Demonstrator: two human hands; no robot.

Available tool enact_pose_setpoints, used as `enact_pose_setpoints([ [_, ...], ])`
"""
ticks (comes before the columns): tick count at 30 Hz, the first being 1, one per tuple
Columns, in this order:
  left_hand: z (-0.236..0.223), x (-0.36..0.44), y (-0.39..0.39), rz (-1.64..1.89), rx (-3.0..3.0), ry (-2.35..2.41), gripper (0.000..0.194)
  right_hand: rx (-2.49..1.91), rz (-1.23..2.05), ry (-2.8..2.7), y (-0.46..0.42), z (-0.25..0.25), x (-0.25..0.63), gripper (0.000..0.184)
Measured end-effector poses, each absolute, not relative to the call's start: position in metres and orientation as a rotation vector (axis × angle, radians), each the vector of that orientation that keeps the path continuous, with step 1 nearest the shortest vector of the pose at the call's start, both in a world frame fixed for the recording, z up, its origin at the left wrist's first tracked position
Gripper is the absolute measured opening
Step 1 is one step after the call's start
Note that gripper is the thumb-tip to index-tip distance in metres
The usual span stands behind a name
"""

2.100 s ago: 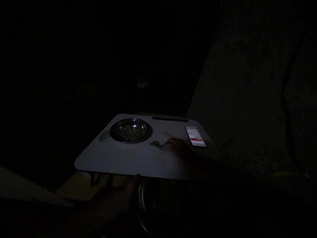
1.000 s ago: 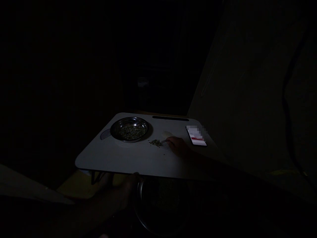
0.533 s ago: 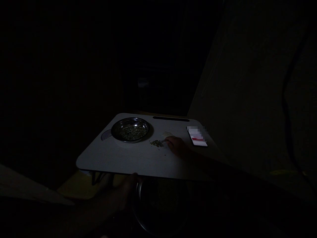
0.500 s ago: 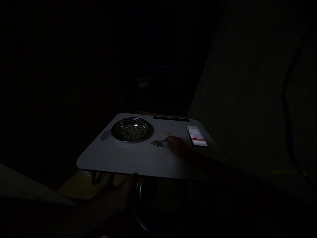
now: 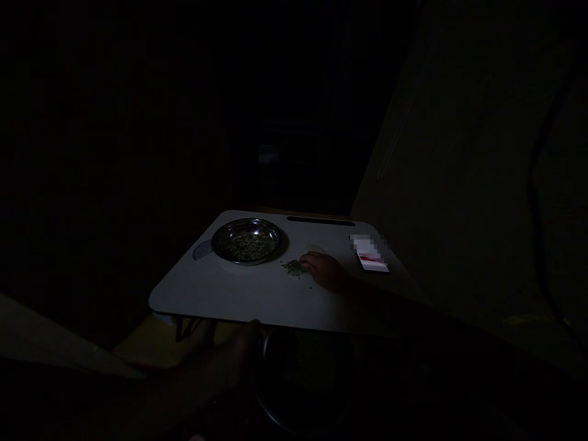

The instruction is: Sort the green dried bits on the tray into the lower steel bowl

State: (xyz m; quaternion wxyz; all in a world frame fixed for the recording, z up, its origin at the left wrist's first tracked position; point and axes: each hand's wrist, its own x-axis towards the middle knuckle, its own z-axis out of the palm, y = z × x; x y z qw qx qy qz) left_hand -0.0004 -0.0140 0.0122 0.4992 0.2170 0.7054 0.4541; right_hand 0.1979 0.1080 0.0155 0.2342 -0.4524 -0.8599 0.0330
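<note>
The room is very dark. My right hand (image 5: 325,271) rests on the white table, its fingers bent and close together at the edge of a small pile of greenish seed-like bits (image 5: 293,267). Whatever is pinched in those fingertips is hidden. A shiny metal bowl (image 5: 247,260) to the left holds more such bits. Below the near table edge, my left hand (image 5: 239,350) is closed at the left rim of a second, larger metal bowl (image 5: 280,422). That bowl has a dim greenish heap (image 5: 316,361) inside; the left fingers are mostly in shadow.
The white folding table (image 5: 220,300) has a dark slot (image 5: 320,221) along its far edge. A lit phone (image 5: 373,263) lies on the right side. A wall (image 5: 459,202) with a hanging dark cable (image 5: 535,208) stands to the right.
The view has shifted slightly, so everything sits a little further right. My right fingers have moved left, further over the small pile. My left hand stays at the lower bowl.
</note>
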Motion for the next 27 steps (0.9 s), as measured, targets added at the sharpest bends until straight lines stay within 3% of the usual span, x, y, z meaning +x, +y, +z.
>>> enact_pose_setpoints([
  [8,0.005,0.001,-0.01,1.01,0.547,1.637,0.013,-1.137,0.061,-2.424,0.111,0.013,0.203,0.019],
  [20,0.016,0.001,-0.013,1.059,0.552,1.726,0.026,-1.253,0.115,-2.314,0.1,0.015,0.225,0.022],
  [27,0.017,0.005,-0.008,0.917,0.505,1.696,0.015,-1.353,0.141,-2.294,0.079,0.014,0.23,0.027],
])
